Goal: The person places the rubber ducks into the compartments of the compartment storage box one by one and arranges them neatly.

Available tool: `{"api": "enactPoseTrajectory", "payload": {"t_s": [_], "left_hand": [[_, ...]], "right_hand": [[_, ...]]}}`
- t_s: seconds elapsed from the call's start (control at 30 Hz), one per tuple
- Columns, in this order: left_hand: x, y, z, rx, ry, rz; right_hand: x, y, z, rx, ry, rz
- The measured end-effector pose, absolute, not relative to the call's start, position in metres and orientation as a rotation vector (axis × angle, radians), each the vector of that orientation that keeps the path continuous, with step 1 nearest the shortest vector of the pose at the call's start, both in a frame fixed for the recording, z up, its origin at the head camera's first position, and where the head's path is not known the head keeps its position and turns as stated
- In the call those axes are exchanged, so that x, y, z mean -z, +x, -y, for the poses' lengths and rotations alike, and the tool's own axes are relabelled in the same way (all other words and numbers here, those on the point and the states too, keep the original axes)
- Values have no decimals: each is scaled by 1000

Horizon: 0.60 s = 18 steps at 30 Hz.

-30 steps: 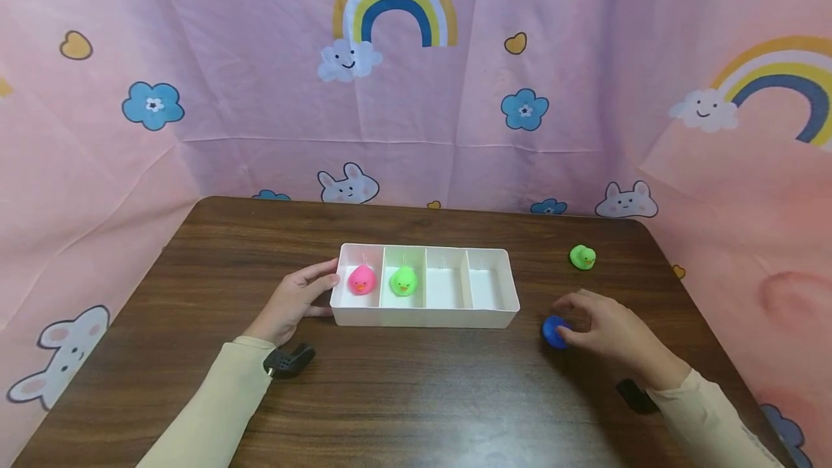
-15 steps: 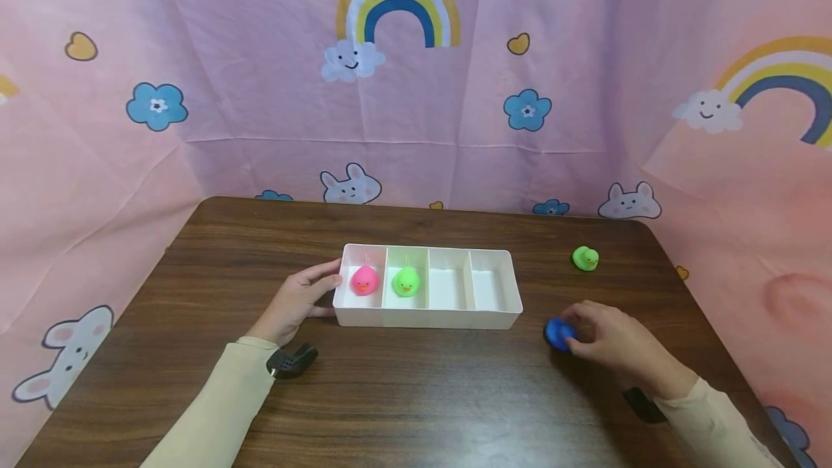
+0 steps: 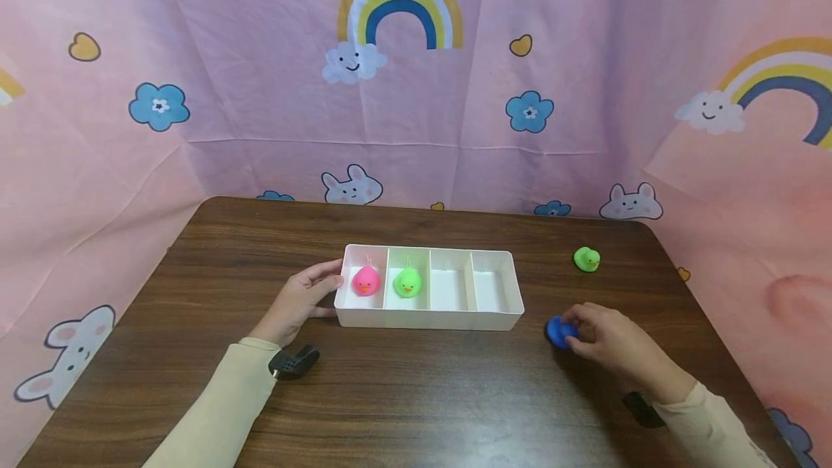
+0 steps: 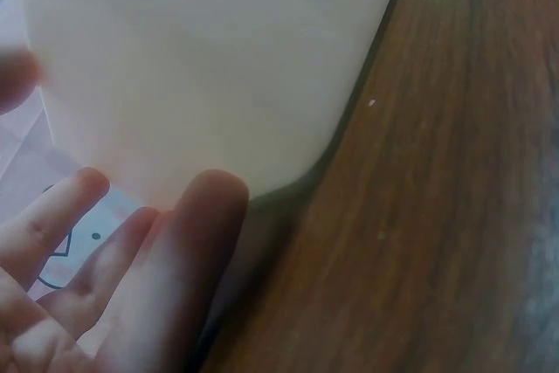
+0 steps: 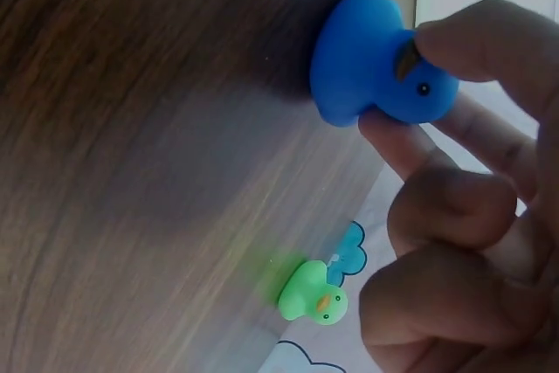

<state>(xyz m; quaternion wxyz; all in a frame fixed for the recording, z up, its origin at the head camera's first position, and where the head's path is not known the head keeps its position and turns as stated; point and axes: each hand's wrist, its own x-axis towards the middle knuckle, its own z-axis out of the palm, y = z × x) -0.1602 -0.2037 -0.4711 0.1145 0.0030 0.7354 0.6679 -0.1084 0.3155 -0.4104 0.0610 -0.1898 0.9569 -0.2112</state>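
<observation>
A white box (image 3: 429, 319) with a row of compartments stands mid-table. Its leftmost compartment holds a pink duck (image 3: 366, 281), the one beside it a green duck (image 3: 408, 282). My left hand (image 3: 297, 302) is at the box's left end, fingers and thumb against the wall (image 4: 201, 85). Right of the box, my right hand (image 3: 614, 341) pinches a blue duck (image 3: 559, 332) by the head between thumb and fingers. In the right wrist view the blue duck (image 5: 358, 58) is upright on or just at the tabletop; contact is hard to tell.
Another green duck (image 3: 587, 259) sits on the wooden table (image 3: 390, 396) at the back right, behind my right hand. A pink patterned cloth (image 3: 260, 92) hangs around the table's back and sides.
My right hand has shifted slightly down and right in the view, its fingers now around the blue duck's head. The left hand stays at the box; the whole view has drifted slightly.
</observation>
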Motion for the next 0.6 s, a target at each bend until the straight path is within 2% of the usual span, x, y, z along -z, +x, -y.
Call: {"api": "enactPoseTrajectory", "payload": {"t_s": [0.6], "left_hand": [[471,-159,204,-1936,-5,-2178]], "right_hand": [[417,-103,-316,619,-609,-3017]]}}
